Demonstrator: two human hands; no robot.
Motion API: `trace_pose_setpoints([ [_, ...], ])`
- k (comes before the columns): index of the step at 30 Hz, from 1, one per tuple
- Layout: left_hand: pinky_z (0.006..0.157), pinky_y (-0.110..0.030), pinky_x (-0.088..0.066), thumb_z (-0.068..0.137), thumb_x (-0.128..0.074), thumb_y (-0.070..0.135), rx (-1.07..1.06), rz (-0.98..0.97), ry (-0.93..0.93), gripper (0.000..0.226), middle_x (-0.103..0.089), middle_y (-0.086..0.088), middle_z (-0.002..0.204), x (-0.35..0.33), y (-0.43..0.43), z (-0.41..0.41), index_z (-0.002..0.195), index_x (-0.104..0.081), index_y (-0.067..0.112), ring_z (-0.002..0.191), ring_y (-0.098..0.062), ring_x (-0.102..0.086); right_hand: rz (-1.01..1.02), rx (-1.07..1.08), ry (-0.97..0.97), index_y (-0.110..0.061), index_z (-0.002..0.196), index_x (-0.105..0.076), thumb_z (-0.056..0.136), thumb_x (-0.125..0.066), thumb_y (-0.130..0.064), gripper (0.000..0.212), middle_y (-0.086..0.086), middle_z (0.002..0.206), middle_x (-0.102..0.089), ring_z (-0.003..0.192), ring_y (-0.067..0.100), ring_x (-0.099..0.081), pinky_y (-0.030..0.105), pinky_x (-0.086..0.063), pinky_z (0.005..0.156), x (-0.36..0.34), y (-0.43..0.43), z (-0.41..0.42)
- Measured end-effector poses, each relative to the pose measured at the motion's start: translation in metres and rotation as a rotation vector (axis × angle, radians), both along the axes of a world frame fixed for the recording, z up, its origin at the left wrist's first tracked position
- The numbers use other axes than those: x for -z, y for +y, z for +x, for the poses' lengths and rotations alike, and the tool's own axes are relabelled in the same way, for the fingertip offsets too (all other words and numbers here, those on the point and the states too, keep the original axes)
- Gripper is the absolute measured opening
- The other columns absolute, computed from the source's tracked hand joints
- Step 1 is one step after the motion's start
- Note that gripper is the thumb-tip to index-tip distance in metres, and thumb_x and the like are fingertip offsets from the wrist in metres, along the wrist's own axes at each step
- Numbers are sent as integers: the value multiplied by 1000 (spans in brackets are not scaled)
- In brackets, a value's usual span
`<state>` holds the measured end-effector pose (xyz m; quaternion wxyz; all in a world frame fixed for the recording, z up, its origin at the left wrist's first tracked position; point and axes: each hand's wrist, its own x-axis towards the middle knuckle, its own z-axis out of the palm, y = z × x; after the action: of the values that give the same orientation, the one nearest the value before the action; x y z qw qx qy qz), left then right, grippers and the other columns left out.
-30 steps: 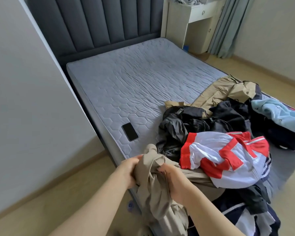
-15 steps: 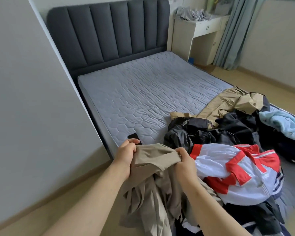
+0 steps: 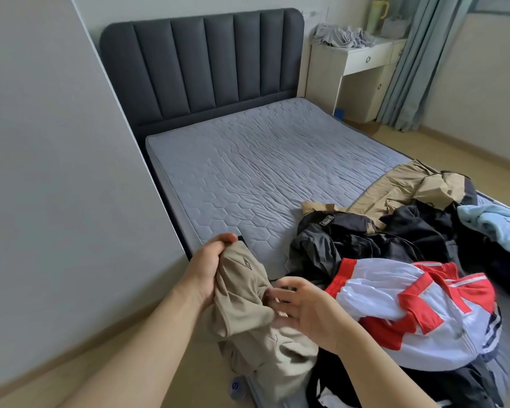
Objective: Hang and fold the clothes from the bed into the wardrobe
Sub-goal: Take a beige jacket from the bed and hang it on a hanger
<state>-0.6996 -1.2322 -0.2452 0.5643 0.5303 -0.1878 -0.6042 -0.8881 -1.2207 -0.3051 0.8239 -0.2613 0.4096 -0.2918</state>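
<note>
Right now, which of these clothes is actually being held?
The beige garment, gripped by the left hand. The red-and-white jacket, black clothes and blue garment lie loose on the bed.

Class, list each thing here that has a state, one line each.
Left hand: grips beige garment.
Right hand: open, fingers spread by the garment.
Beige garment: bunched, partly hanging.
Red-white jacket: crumpled on mattress.
Black jacket: crumpled on mattress.
Drawer: closed.

- Home bedroom.
- Bed [image 3: 248, 178] w/ grey quilted top; dark padded headboard [image 3: 203, 63] at its far end.
- White counter [image 3: 324, 78] w/ drawer [image 3: 368, 58] just right of bed's head; curtain [image 3: 415, 63] beyond it.
- Clothes pile [image 3: 395, 254] on bed's near right.
</note>
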Motion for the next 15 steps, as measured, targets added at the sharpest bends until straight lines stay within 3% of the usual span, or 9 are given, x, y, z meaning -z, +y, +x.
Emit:
trace_pose_setpoints([
  [3,47,-12,-47,90,-33,1,71,-100,37,50,-57,5,53,-17,7,2,52,-62,18,45,-8,-56,83,164,298,-19,105,-54,92,-52,-19,13,10,107,-63,75,23,-63,32,-51,67,10,-4,5],
  [6,45,-13,-44,91,-32,3,117,-156,83,38,-52,3,52,-29,12,3,64,-56,14,44,-9,-49,225,149,222,-20,100,-52,88,-61,-35,22,11,102,-56,71,25,-62,31,-54,60,5,-6,19],
  [9,46,-15,-41,92,-35,3,103,-153,44,31,-48,1,52,-33,12,3,70,-54,13,43,-9,-46,252,41,80,-7,94,-57,85,-64,-29,25,8,74,-56,50,15,-55,22,-44,43,-3,-8,29],
  [12,55,-22,-43,91,-37,4,60,-134,17,30,-52,-2,60,-33,11,8,71,-57,14,53,-13,-48,73,-108,157,-10,81,-57,89,-60,-15,9,1,62,-45,45,8,-38,19,-29,44,-1,-9,28],
  [15,48,-16,-40,88,-32,-1,-7,-78,-145,35,-52,2,57,-30,5,17,68,-55,15,47,-7,-48,39,-41,241,-12,64,-58,88,-59,-5,26,-2,52,-47,42,7,-36,18,-30,45,2,-10,21],
])
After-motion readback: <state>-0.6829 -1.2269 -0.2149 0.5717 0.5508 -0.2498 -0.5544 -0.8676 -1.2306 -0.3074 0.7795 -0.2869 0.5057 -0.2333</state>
